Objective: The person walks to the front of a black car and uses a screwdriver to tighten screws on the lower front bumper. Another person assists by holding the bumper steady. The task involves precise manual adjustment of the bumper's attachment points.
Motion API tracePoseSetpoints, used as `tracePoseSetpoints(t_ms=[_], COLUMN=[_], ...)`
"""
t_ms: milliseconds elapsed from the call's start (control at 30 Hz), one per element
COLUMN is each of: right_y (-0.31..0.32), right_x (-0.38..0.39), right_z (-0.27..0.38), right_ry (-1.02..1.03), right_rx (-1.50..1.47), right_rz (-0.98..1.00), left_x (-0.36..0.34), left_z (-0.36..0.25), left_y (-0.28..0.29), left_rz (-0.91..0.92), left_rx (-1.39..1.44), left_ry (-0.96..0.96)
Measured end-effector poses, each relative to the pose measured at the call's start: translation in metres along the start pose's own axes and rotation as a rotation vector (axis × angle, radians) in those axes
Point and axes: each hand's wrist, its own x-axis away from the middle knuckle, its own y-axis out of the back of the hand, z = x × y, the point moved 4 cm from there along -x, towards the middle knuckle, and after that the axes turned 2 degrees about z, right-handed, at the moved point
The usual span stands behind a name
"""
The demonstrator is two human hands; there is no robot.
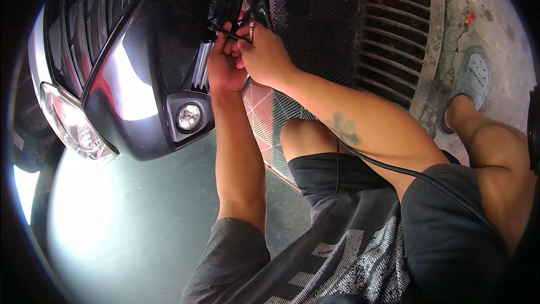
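My left hand reaches up beside the back edge of a black car bumper. Its fingers curl in against my right hand, and what they hold, if anything, is hidden. My right hand is closed, its fingertips meeting the left ones. A slim, shiny metallic piece stands up out of its grip; its exact kind does not show. Between the fingers and the bumper's edge runs a thin black strip or cable, partly covered by the hands.
A round fog lamp sits low in the bumper, left of my forearm. Farther left are a headlight and a grille. A metal drain grate lies in the floor. A person's foot in a grey clog rests at right.
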Motion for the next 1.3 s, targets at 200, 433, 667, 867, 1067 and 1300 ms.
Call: tracePoseSetpoints(t_ms=[200, 433, 667, 867, 1067, 1300], right_y=[0.001, -0.006, -0.018, -0.016, -0.014, -0.017], right_x=[-0.035, -0.050, -0.055, -0.051, -0.046, -0.045], right_z=[-0.019, 0.000, -0.009, -0.005, -0.006, -0.009], right_ry=[0.112, 0.049, 0.187, 0.205, 0.180, 0.182], right_rx=[0.285, 0.378, 0.350, 0.443, 0.396, 0.430], right_rz=[-0.017, 0.100, 0.011, -0.088, -0.084, -0.053], left_x=[-0.026, -0.042, -0.026, -0.024, -0.023, -0.022], left_z=[0.007, -0.004, -0.007, -0.014, -0.008, -0.008], left_y=[0.020, 0.060, 0.017, 0.024, 0.016, 0.025], left_rz=[-0.128, 0.436, -0.177, -0.067, -0.290, -0.264], left_rx=[0.017, 0.263, 0.101, -0.030, -0.087, -0.090], left_ry=[-0.035, 0.232, 0.114, 0.223, 0.176, 0.143])
